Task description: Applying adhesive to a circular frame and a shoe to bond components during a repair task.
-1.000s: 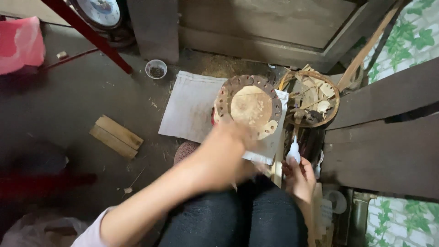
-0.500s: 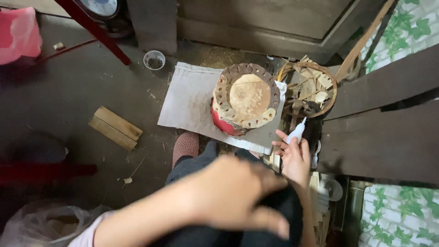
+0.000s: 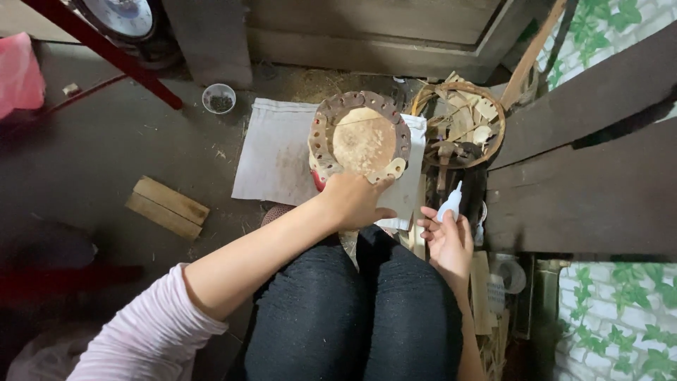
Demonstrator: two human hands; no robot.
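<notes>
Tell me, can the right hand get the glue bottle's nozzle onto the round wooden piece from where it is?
Probably yes: the right hand holds the glue bottle just beside the round wooden piece, nothing between them; the left hand grips only its near edge.

Round disc (image 3: 363, 137), matt, looks like rough leather or bark with a punched rim. Pale woven cloth mat (image 3: 275, 155) underneath, dusty. Small squeeze bottle (image 3: 450, 204), smooth glossy plastic. Basket (image 3: 462, 123) of woven cane, full of wood scraps. Plain raw wood blocks (image 3: 167, 206) on gritty matt floor (image 3: 92, 155).
</notes>
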